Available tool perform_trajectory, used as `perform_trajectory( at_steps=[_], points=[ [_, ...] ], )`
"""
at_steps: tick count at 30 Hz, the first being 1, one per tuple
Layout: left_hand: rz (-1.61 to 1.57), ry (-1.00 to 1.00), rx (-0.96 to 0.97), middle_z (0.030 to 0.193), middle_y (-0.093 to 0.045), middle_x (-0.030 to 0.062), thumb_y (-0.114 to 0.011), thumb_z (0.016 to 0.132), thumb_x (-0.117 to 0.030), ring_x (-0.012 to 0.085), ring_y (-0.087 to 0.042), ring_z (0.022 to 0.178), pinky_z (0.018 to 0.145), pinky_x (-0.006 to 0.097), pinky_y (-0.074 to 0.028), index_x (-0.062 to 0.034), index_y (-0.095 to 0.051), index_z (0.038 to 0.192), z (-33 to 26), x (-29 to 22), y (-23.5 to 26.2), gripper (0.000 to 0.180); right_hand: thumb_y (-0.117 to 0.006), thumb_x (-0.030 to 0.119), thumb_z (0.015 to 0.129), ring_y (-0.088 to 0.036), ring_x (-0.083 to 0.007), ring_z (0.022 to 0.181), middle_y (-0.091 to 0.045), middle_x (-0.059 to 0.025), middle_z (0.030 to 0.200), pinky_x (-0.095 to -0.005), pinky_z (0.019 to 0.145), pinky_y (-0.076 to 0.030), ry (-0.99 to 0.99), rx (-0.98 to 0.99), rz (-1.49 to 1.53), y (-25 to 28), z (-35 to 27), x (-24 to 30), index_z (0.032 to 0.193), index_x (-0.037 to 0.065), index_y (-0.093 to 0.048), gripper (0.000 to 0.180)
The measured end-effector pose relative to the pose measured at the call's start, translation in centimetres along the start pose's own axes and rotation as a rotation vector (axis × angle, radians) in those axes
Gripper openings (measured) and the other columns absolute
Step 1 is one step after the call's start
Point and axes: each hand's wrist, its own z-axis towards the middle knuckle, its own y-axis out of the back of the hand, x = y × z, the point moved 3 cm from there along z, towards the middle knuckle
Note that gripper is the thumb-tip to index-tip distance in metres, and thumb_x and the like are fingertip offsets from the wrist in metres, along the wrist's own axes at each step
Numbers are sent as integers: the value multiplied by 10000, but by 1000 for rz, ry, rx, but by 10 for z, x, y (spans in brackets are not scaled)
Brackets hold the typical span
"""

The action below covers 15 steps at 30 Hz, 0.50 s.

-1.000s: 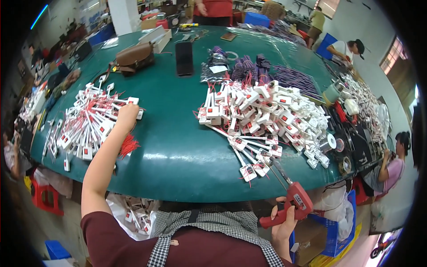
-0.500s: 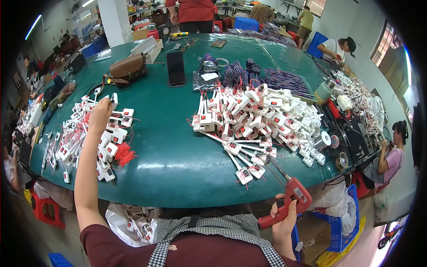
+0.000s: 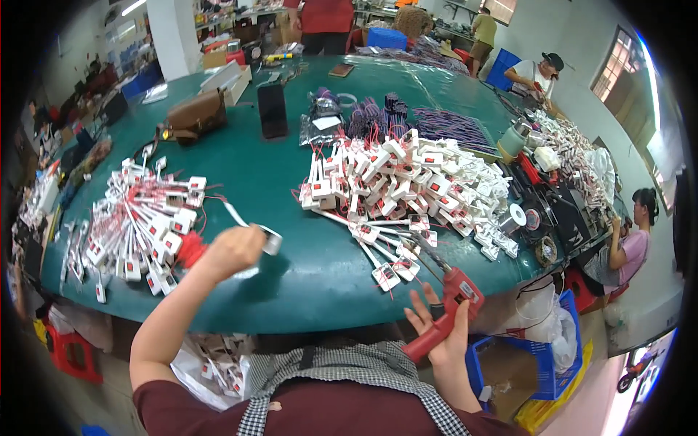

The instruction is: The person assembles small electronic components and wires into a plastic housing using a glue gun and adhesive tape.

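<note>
My left hand (image 3: 238,251) is closed round a white plastic switch piece (image 3: 272,243), whose square head sticks out on the right side of the fist. A thin white stem with a red wire rises behind that hand. My right hand (image 3: 443,330) holds a red soldering gun (image 3: 459,294) at the table's front edge, its grip against the palm and several fingers lifted off it. The gun's metal tip points up and left, over a few white switch pieces (image 3: 386,276) fanned out by the large heap (image 3: 407,174).
Left lies a second heap of white switch pieces (image 3: 131,268) with red wires. Farther back are a brown bag (image 3: 196,116), a black phone (image 3: 273,110) and purple wire bundles (image 3: 454,129). A solder spool (image 3: 517,214) stands right. Co-workers sit and stand around the table.
My left hand has moved from the left heap toward the table's middle, carrying a white switch piece. My right hand has shifted slightly up and left with the soldering gun, its fingers more spread.
</note>
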Motion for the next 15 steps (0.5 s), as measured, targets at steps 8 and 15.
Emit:
perform_trajectory(
  at_steps=[8, 15],
  points=[
    [-250, -60, -27, 690, -478, 25, -532, 693, -140, 126, -518, 579, 475, 248, -428, -73, -488, 677, 31, -76, -15, 81, -480, 614, 785, -159, -476, 1284, -185, -104, 1446, -705, 915, -261, -445, 117, 208, -25, 24, -66, 1345, 337, -254, 665],
    [-304, 27, -39, 916, -528, 82, -549, 657, -142, 143, -525, 662, 554, 245, -472, -21, -568, 767, 24, -99, 4, 165, -478, 625, 777, -165, -485, 1278, -177, -155, 1438, -693, 935, -248, -504, 163, 205, -38, 40, -100, 1355, 317, -226, 701]
  ],
)
